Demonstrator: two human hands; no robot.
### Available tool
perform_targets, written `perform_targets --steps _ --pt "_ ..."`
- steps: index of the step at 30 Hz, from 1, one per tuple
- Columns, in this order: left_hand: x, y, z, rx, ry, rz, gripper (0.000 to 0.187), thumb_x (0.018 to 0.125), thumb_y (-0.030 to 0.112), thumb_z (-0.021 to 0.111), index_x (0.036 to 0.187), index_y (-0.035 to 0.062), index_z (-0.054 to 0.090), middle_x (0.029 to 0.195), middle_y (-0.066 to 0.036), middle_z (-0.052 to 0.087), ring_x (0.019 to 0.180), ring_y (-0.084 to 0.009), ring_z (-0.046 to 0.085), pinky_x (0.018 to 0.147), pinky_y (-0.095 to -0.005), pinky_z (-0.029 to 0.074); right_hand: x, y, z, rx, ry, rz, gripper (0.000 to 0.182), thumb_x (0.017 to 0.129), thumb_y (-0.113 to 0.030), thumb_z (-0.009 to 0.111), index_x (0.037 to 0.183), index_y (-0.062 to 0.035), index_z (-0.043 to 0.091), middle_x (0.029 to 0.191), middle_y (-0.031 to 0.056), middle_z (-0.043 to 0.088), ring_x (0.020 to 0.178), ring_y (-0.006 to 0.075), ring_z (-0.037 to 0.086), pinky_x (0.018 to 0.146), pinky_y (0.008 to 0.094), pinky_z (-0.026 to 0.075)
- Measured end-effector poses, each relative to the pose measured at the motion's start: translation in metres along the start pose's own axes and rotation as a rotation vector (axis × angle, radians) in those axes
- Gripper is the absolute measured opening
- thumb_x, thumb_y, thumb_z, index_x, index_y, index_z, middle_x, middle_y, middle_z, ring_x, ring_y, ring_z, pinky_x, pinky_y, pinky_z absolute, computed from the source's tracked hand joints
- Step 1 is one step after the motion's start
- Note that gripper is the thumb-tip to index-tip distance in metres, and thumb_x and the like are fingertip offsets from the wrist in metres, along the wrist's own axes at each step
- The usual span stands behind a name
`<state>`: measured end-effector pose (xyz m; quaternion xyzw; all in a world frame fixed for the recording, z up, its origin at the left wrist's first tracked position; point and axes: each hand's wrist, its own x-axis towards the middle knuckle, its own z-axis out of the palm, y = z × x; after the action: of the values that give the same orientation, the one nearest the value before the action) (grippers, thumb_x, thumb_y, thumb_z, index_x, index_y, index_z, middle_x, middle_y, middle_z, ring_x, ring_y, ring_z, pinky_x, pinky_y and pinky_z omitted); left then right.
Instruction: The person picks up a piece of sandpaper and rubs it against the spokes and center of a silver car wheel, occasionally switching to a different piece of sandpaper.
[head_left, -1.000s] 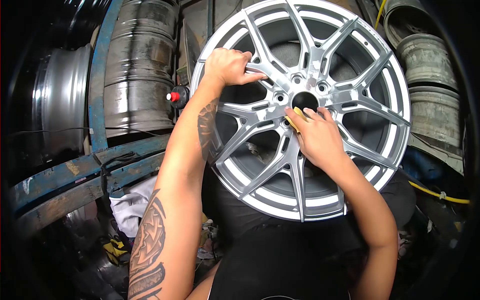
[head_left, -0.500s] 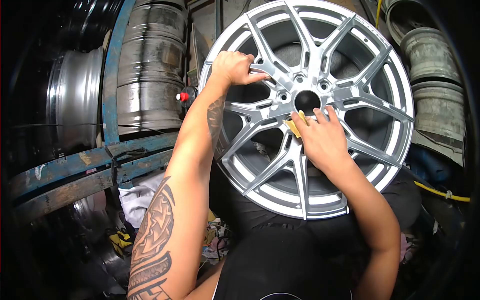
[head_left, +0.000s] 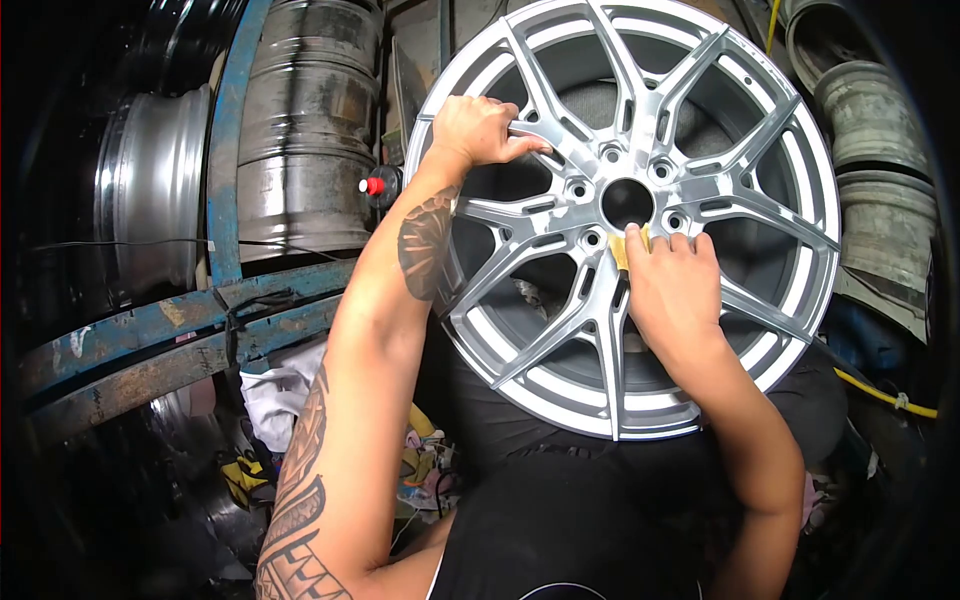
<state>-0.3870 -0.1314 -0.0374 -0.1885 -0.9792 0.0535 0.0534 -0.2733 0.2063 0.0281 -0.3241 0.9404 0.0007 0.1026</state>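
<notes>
A silver multi-spoke alloy wheel (head_left: 765, 213) leans face-up before me, its lower rim close to my dark-clothed lap. My left hand (head_left: 482, 130) is closed around an upper-left spoke, thumb lying along the spoke's face. Just below the round centre bore (head_left: 628, 204), my right hand (head_left: 674, 288) presses a small folded piece of yellow sandpaper (head_left: 619, 252) against the hub. Its index finger lies over the paper, and the other fingers are bent. Part of the paper is hidden under that hand. Bolt holes (head_left: 592, 239) ring the bore, and the hub has patches of brighter and duller metal.
Bare wheel barrels (head_left: 305, 120) are stacked at the left behind a blue metal frame (head_left: 180, 315). More barrels (head_left: 885, 215) stand at the right. A dark bottle with a red cap (head_left: 375, 186) is beside the wheel's left edge. A yellow hose (head_left: 880, 392) runs at lower right.
My right hand and the sandpaper have shifted slightly right across the hub, uncovering a bolt hole. My left hand keeps its hold on the spoke. The whole view has moved a little.
</notes>
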Motion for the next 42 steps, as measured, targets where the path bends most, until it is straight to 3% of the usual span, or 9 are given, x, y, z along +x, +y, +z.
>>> perform_targets --steps 5,22,25,28,29,31,34,39,42 --pt "-0.001 -0.003 0.009 0.0 0.063 -0.007 0.083 0.07 0.094 0.066 0.066 0.0112 0.073 0.063 -0.012 0.07 0.061 -0.0319 0.073 0.055 -0.0428 0.055 -0.001 0.002 -0.006 0.02 0.062 0.031 0.041 0.095 -0.015 0.061 0.134 -0.0064 0.072 0.092 0.0087 0.077 0.092 0.0226 0.073 0.089 0.0391 0.048" --pt "0.002 0.006 -0.009 0.039 -0.072 -0.081 0.089 0.07 0.098 0.061 0.07 0.0108 0.075 0.065 -0.012 0.072 0.064 -0.0342 0.073 0.057 -0.0444 0.055 -0.01 0.0 -0.002 0.047 0.048 -0.039 0.035 0.094 -0.014 0.061 0.127 -0.0077 0.074 0.085 0.0072 0.074 0.082 0.0241 0.074 0.074 0.0413 0.054" --pt "0.001 0.007 -0.012 0.03 -0.049 -0.051 0.079 0.074 0.091 0.067 0.069 0.0122 0.071 0.063 -0.011 0.069 0.064 -0.0365 0.071 0.057 -0.0464 0.055 -0.011 0.002 -0.008 0.051 -0.009 -0.062 0.035 0.095 -0.014 0.061 0.127 -0.0084 0.074 0.085 0.0068 0.074 0.082 0.0241 0.074 0.075 0.0411 0.054" --pt "0.001 0.005 -0.007 0.036 0.011 -0.024 0.087 0.073 0.096 0.061 0.068 0.0105 0.073 0.063 -0.013 0.07 0.061 -0.034 0.072 0.055 -0.0445 0.054 -0.015 0.004 -0.005 0.119 0.005 -0.106 0.037 0.087 -0.008 0.064 0.123 -0.009 0.07 0.087 0.0109 0.072 0.085 0.0278 0.073 0.077 0.0424 0.053" --pt "-0.001 0.003 -0.004 0.027 0.065 0.004 0.079 0.076 0.09 0.066 0.067 0.012 0.067 0.059 -0.012 0.066 0.06 -0.037 0.07 0.054 -0.0454 0.054 -0.018 0.006 -0.006 0.143 0.035 -0.144 0.04 0.087 -0.007 0.063 0.127 -0.0103 0.07 0.09 0.011 0.072 0.086 0.0275 0.073 0.079 0.0422 0.053" --pt "0.0 0.003 -0.003 0.045 0.063 0.007 0.078 0.076 0.09 0.067 0.068 0.0123 0.068 0.059 -0.011 0.066 0.06 -0.036 0.07 0.054 -0.0456 0.054 -0.021 0.009 -0.009 0.196 0.102 -0.227 0.046 0.088 -0.006 0.062 0.133 -0.013 0.07 0.095 0.0113 0.073 0.089 0.0268 0.072 0.083 0.0419 0.052" --pt "-0.002 0.002 -0.002 0.041 0.072 0.015 0.078 0.075 0.09 0.067 0.068 0.0124 0.068 0.059 -0.01 0.066 0.058 -0.0353 0.069 0.053 -0.0449 0.053 -0.026 0.01 -0.024 0.2 -0.053 -0.292 0.042 0.097 -0.014 0.061 0.138 -0.016 0.071 0.103 0.0082 0.074 0.092 0.0247 0.074 0.091 0.0401 0.052" --pt "0.0 0.002 -0.001 0.052 0.063 0.006 0.085 0.072 0.096 0.063 0.07 0.0112 0.073 0.058 -0.011 0.068 0.055 -0.0331 0.07 0.052 -0.0424 0.053 -0.037 0.009 -0.015 0.186 -0.126 -0.36 0.04 0.098 -0.013 0.059 0.136 -0.0119 0.07 0.105 0.0088 0.075 0.095 0.0254 0.073 0.094 0.0404 0.051" --pt "-0.002 0.002 -0.002 0.053 0.127 0.039 0.077 0.074 0.089 0.069 0.068 0.0123 0.068 0.057 -0.009 0.065 0.054 -0.0344 0.067 0.05 -0.0427 0.05 -0.041 0.007 -0.013 0.211 -0.161 -0.356 0.04 0.098 -0.013 0.059 0.136 -0.0113 0.07 0.106 0.0094 0.075 0.098 0.0249 0.072 0.095 0.0405 0.051"
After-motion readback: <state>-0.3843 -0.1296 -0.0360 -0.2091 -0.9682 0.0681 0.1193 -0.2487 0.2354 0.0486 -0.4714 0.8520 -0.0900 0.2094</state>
